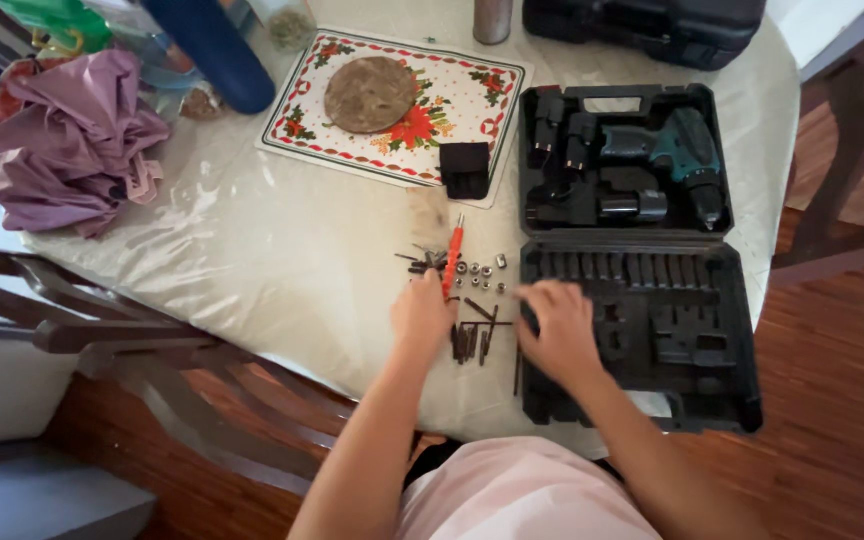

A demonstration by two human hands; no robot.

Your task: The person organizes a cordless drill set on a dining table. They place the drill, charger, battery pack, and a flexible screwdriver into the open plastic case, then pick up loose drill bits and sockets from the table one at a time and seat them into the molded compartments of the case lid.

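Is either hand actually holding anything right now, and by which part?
It cannot be told. The left hand rests over the loose drill bits; the right hand lies blurred at the open case edge.

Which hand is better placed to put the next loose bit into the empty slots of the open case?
Probably the right hand: it already rests at the edge of the open case, beside its slot row. The left hand lies farther away, over the loose bits near the orange screwdriver.

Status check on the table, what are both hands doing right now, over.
Left hand flat on the loose drill bits beside the orange screwdriver. Right hand on the open tool case, grip blurred. Small sockets scattered just beyond.
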